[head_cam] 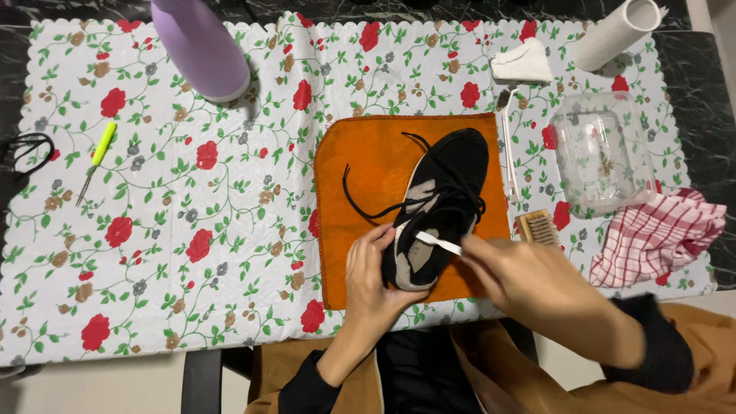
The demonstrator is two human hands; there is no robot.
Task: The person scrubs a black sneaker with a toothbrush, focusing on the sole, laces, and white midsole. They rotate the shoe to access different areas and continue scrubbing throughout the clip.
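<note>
A black sneaker (448, 192) with loose black laces lies on an orange cloth (368, 153), its toe pointing away from me. My left hand (372, 280) grips the heel end of the sneaker. My right hand (529, 280) pinches a thin white strip (438, 242) that stretches across the sneaker's opening. The right hand is blurred.
A floral tablecloth (192, 230) covers the table. On it stand a purple bottle (201, 47), a clear plastic container (602, 149), a white roll (617, 32), a folded white cloth (524, 61), a wooden brush (538, 228), a red checked towel (655, 234), a yellow-handled tool (97, 157) and black scissors (27, 149).
</note>
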